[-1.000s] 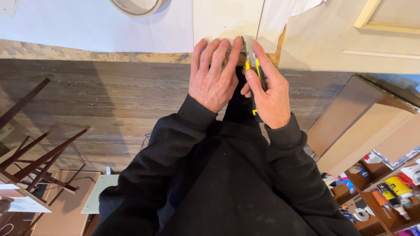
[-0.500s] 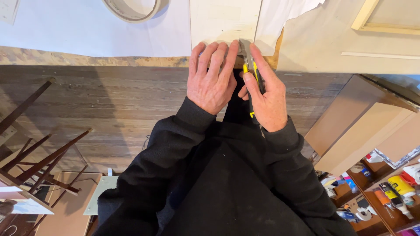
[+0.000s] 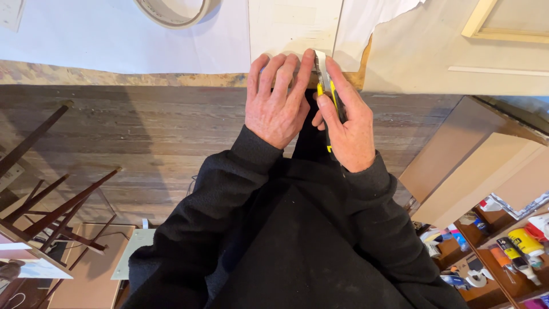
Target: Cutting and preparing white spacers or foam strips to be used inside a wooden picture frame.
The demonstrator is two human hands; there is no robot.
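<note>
Right hand [image 3: 349, 129] closed around a yellow-and-black knife [image 3: 327, 97], index finger laid along its spine, tip at the edge of the white sheet [image 3: 294, 26] on the surface [image 3: 114, 43]. Left hand [image 3: 277, 100] holds nothing: flat, fingers spread, pressing the sheet down just left of the blade. Versus half a second and a second ago, both hands sit in almost the same spot; the knife looks barely shifted along the edge, so my read is a slow cut or a pause in one, little progress. Blade tip itself is hard to make out against the pale sheet, and I can't tell whether it's in contact. A tape roll [image 3: 174, 10] is cut off by the top edge. Black sleeves cover the lower frame. Dark chair [image 3: 51, 200] left, cluttered shelves [image 3: 503, 246] right, plank floor [image 3: 143, 131] below.
</note>
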